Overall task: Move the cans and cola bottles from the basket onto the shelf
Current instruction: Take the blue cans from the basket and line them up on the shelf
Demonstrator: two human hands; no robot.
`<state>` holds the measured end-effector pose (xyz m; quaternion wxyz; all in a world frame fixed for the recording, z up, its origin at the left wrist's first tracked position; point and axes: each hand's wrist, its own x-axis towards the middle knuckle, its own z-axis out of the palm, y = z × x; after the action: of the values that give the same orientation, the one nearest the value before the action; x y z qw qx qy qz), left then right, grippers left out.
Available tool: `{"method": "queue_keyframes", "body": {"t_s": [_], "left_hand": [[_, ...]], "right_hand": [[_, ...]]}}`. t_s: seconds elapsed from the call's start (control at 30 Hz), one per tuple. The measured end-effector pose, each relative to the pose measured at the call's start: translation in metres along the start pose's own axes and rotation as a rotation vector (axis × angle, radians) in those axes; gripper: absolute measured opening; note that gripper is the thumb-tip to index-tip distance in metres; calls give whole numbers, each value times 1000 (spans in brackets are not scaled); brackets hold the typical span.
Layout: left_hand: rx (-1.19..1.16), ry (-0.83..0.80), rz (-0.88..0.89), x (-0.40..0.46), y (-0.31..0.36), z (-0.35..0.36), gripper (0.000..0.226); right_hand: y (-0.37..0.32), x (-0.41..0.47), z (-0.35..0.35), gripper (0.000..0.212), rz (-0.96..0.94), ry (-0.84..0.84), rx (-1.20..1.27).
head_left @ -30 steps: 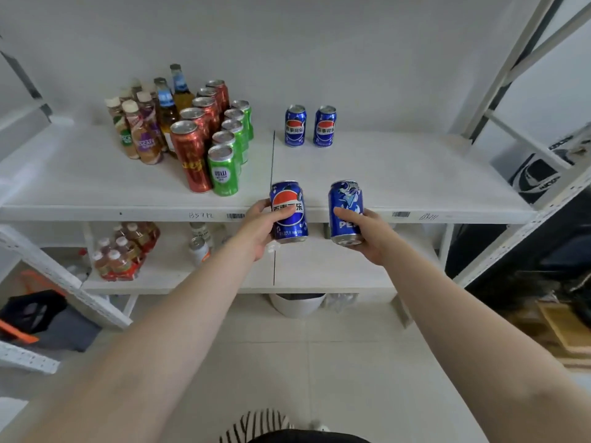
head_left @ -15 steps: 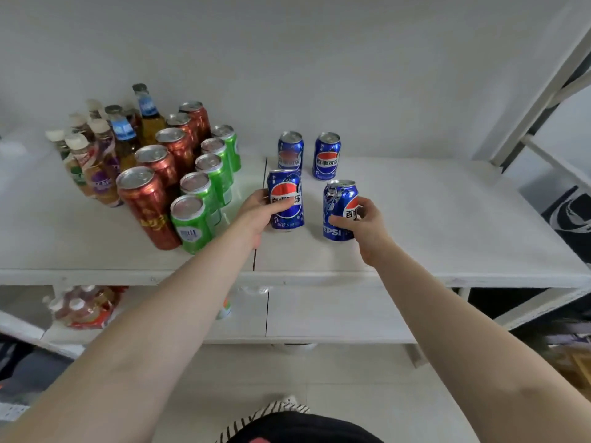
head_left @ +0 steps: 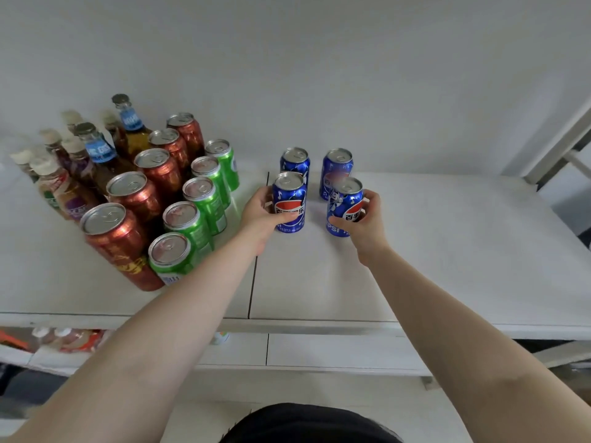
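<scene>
My left hand [head_left: 260, 214] grips a blue cola can [head_left: 288, 203] that stands upright on the white shelf [head_left: 447, 251]. My right hand [head_left: 367, 223] grips a second blue cola can [head_left: 343, 207] beside it, also upright on the shelf. Directly behind them stand two more blue cola cans, the left one [head_left: 295, 159] and the right one [head_left: 335, 167]. The basket is out of view.
Left of my hands stand rows of red cans [head_left: 118, 238] and green cans [head_left: 174, 255], with several bottles [head_left: 96, 155] behind them. A lower shelf [head_left: 319, 350] holds packed bottles at the far left. The wall is close behind the cans.
Both hands carried their blue cans from in front of the shelf edge onto the shelf, then farther back, to just in front of the two rear blue cans. My view moved closer.
</scene>
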<state>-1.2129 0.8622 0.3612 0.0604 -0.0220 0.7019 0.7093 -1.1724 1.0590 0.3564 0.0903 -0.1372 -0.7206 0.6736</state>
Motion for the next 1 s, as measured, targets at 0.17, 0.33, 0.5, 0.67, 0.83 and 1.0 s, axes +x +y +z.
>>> {"method": "queue_keyframes", "body": {"t_s": [0.17, 0.33, 0.5, 0.67, 0.83, 1.0], "left_hand": [[2, 23, 25, 8, -12, 6, 67], [23, 44, 93, 10, -8, 18, 63], [65, 45, 98, 18, -14, 17, 66], [82, 52, 94, 22, -15, 17, 64], [70, 51, 87, 23, -12, 20, 60], [93, 72, 77, 27, -15, 19, 59]], "right_hand": [[1, 14, 1, 79, -24, -45, -94], [-3, 22, 1, 82, -26, -87, -281], [-6, 23, -6, 73, -21, -173, -228], [-5, 31, -7, 73, 4, -142, -299], [-7, 39, -4, 79, 3, -145, -280], [-1, 43, -4, 63, -12, -114, -339]]}}
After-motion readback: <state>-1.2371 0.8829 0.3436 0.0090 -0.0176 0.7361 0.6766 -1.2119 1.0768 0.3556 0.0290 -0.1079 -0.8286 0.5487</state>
